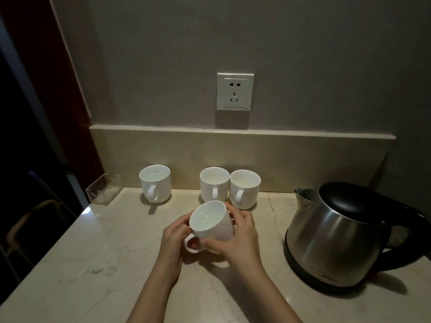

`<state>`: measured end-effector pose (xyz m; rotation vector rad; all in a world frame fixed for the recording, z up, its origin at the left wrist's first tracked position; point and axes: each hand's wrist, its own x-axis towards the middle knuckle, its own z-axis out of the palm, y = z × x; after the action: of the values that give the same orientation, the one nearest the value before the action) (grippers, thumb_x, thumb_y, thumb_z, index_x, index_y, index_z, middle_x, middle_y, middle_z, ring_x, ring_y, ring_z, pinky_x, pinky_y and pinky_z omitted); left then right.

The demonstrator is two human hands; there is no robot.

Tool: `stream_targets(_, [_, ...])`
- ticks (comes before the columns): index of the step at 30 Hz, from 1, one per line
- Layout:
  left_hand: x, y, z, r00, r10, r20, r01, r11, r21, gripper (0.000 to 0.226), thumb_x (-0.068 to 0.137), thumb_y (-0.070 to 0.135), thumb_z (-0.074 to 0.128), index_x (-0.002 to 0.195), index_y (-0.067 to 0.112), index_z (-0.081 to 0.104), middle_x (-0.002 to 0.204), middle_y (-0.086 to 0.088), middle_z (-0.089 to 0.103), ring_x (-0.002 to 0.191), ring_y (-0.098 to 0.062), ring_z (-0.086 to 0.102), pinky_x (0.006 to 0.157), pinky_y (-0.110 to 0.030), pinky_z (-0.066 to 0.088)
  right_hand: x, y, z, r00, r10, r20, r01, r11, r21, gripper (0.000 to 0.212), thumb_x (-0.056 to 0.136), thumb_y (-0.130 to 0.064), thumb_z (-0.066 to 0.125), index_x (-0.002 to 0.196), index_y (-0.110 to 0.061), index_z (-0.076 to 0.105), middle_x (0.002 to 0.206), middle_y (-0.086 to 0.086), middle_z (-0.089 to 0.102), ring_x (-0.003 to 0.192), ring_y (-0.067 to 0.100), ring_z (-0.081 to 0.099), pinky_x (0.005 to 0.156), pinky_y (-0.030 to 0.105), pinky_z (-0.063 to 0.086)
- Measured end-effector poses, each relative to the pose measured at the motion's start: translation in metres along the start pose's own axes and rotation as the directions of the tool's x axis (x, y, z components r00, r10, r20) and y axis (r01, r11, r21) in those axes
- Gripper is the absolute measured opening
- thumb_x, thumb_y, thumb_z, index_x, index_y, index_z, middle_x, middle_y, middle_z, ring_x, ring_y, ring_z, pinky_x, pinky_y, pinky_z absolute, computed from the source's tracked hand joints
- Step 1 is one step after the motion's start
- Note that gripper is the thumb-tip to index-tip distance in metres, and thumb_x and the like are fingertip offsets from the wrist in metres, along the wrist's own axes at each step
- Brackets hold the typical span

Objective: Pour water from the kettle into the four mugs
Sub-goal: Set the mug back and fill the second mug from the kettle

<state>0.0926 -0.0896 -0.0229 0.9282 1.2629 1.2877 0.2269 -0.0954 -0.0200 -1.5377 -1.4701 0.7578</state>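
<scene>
A white mug [211, 222] is held above the marble counter [98, 264], tilted with its mouth toward the upper left and its handle at the lower left. My left hand [173, 238] grips it at the handle side, and my right hand [240, 236] wraps its right side. Three more white mugs stand upright by the backsplash: one at the left [155, 184], two side by side in the middle [214, 184] [245, 188], handles facing me. The steel kettle [335, 238] with a black lid stands at the right, spout pointing left.
A clear acrylic holder [104, 188] sits at the counter's back left corner. A wall socket [235, 91] is above the backsplash [233, 155]. The counter's left edge drops off toward a dark area with a chair.
</scene>
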Motion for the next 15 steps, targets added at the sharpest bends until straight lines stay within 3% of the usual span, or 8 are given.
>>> stream_targets(3, [0.003,0.004,-0.002,0.999,0.02,-0.031,-0.021,1.0,-0.016,0.036,0.072,0.018,0.051,0.1,0.025,0.073,0.105,-0.004,0.072,0.098,-0.028,0.065,0.076,-0.048,0.057,0.004,0.001,0.008,1.0,0.026,-0.001,-0.026,0.997,0.068,0.082,0.052,-0.033,0.089,0.118,-0.041,0.041,0.124,-0.016,0.043,0.114,0.007,0.043,0.099,0.029,0.043])
stream_targets(6, [0.008,0.011,-0.004,0.998,0.048,-0.049,-0.049,0.999,-0.023,0.036,0.084,0.002,0.045,0.1,0.02,0.072,0.104,-0.003,0.071,0.1,-0.023,0.063,0.072,-0.039,0.057,0.008,0.003,0.018,0.999,0.032,-0.003,-0.032,0.992,0.126,0.079,0.054,-0.03,0.089,0.113,-0.045,0.039,0.117,-0.019,0.044,0.109,0.005,0.045,0.093,0.024,0.042])
stream_targets(11, [0.019,0.017,-0.016,0.993,0.08,-0.088,-0.082,0.996,-0.02,0.039,0.086,-0.003,0.043,0.096,0.022,0.071,0.102,0.0,0.07,0.099,-0.022,0.064,0.068,-0.033,0.055,0.025,-0.003,0.028,0.999,-0.024,0.036,0.019,0.99,0.137,0.085,0.048,-0.03,0.09,0.123,-0.035,0.051,0.118,-0.013,0.054,0.109,0.01,0.053,0.093,0.031,0.051])
stream_targets(15, [0.034,0.017,-0.027,0.985,0.113,-0.133,-0.116,0.993,-0.014,0.037,0.085,-0.003,0.047,0.093,0.024,0.071,0.105,-0.007,0.07,0.1,-0.027,0.064,0.067,-0.03,0.054,0.041,-0.011,0.038,0.998,-0.026,0.055,0.019,0.992,0.126,0.08,0.043,-0.03,0.089,0.115,-0.031,0.055,0.113,-0.01,0.063,0.105,0.009,0.06,0.088,0.027,0.053])
